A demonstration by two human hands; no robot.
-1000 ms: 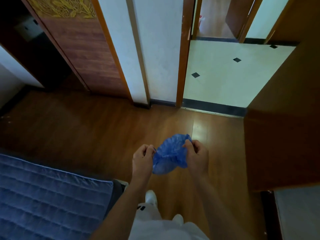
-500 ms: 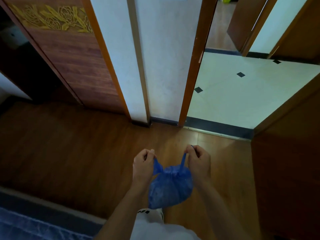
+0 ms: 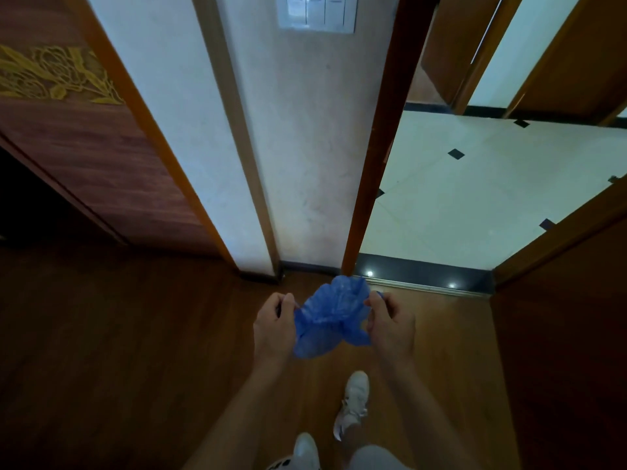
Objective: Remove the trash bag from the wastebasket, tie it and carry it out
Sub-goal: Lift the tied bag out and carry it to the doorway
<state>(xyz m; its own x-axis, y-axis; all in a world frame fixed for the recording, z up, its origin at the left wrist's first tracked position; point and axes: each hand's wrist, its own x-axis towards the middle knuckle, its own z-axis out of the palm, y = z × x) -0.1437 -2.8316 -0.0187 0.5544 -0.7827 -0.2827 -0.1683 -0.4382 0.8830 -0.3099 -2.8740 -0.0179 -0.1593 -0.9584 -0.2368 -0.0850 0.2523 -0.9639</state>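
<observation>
A small blue trash bag (image 3: 330, 313) hangs crumpled in front of me, over the wooden floor. My left hand (image 3: 273, 329) pinches its left edge and my right hand (image 3: 390, 322) pinches its right edge, both closed on the plastic. The bag's top bunches up between my hands and its lower part sags toward my left hand. No wastebasket is in view.
An open doorway (image 3: 475, 198) to a white tiled floor lies ahead right, behind a dark threshold (image 3: 424, 271). A wall with a light switch (image 3: 317, 13) stands straight ahead. A wooden door (image 3: 559, 334) is at my right, a dark wardrobe (image 3: 84, 147) at my left. My white shoes (image 3: 353, 401) show below.
I have walked closer to the doorway and the bed has left the view. The bag, hanging stretched by two handles half a second ago, is now flipped up and bunched between my hands.
</observation>
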